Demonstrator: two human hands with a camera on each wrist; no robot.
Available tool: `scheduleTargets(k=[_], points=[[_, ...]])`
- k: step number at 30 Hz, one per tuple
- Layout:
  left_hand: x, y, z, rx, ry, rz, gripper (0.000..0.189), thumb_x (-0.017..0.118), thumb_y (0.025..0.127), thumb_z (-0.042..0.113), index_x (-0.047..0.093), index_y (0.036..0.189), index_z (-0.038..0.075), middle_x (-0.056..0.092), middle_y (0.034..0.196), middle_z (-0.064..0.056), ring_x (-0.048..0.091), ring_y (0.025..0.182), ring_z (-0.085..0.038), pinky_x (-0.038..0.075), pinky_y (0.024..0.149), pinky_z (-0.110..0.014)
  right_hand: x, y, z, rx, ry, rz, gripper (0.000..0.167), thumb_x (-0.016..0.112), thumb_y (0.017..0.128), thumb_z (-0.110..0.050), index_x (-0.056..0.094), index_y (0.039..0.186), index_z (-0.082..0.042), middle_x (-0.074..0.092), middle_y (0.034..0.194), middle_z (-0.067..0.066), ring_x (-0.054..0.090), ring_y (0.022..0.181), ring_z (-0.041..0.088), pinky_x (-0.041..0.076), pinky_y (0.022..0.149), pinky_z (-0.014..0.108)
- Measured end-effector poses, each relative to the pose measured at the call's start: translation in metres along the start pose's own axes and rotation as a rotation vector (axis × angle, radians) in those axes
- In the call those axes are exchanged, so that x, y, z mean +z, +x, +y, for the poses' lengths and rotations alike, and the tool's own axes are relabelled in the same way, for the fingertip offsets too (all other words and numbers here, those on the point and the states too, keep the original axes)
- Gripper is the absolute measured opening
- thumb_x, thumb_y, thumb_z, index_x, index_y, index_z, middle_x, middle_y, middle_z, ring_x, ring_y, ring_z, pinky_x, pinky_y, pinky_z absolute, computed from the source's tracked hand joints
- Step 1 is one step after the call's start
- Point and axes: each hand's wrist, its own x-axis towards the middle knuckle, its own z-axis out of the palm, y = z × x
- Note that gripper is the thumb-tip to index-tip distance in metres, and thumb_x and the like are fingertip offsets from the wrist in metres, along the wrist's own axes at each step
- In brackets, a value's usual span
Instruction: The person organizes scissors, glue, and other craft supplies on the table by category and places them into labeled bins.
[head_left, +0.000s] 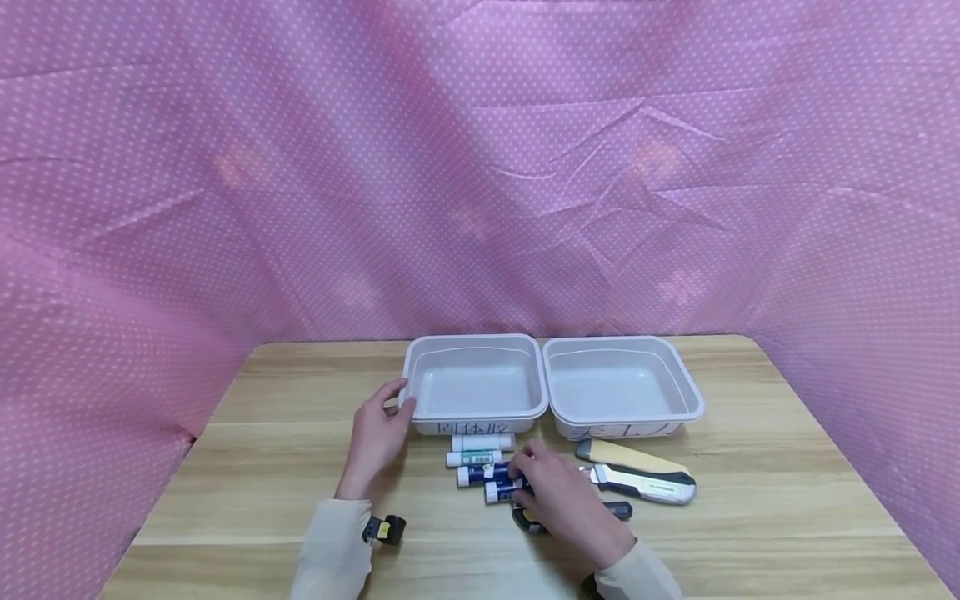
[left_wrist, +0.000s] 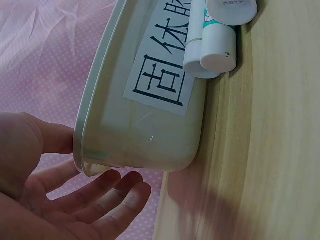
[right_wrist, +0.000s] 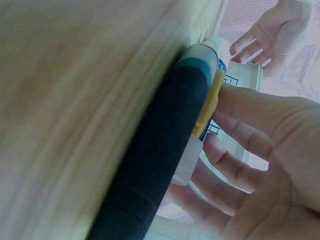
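Note:
My left hand (head_left: 378, 433) is at the left side of the left white bin (head_left: 480, 417); its thumb touches the rim and its other fingers extend loosely beside the wall. My right hand (head_left: 562, 496) pinches a blue glue stick with a white cap (head_left: 492, 492) between thumb and fingers, low over the table. Just beyond it lie another blue glue stick (head_left: 472, 476) and two white ones, one with a green label (head_left: 476, 458). A black utility knife with a yellow part (right_wrist: 150, 135) lies beneath the right hand, mostly covered in the head view.
The right white bin (head_left: 622, 417) stands against the left one; both carry printed paper labels in front. Right of my right hand lie a yellow utility knife (head_left: 637, 458) and a silver-and-black one (head_left: 648, 485). A pink dotted cloth (head_left: 480, 208) hangs behind the wooden table (head_left: 247, 467).

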Motion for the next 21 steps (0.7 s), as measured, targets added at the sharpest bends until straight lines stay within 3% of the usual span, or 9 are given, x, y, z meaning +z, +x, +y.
scheduleTargets(k=[11, 21], points=[[0.0007, 0.0009, -0.0016, 0.013, 0.004, 0.006, 0.046, 0.057, 0.104, 0.017, 0.051, 0.147, 0.003, 0.052, 0.148, -0.025, 0.064, 0.122, -0.041, 0.059, 0.095, -0.042, -0.0009, -0.0038, 0.0004, -0.011, -0.013, 0.017, 0.022, 0.083, 0.084, -0.015, 0.074, 0.104, -0.018, 0.056, 0.096, -0.005, 0.059, 0.08, 0.014, 0.05, 0.063, 0.03], [0.0007, -0.0024, -0.001, 0.021, 0.016, 0.014, 0.045, 0.059, 0.103, 0.016, 0.052, 0.146, 0.003, 0.052, 0.147, -0.026, 0.064, 0.121, -0.042, 0.059, 0.094, -0.043, -0.001, -0.0052, 0.0038, -0.016, 0.046, -0.002, 0.02, 0.082, 0.084, -0.015, 0.073, 0.101, -0.011, 0.07, 0.092, 0.0, 0.065, 0.083, 0.018, 0.056, 0.074, 0.037]])
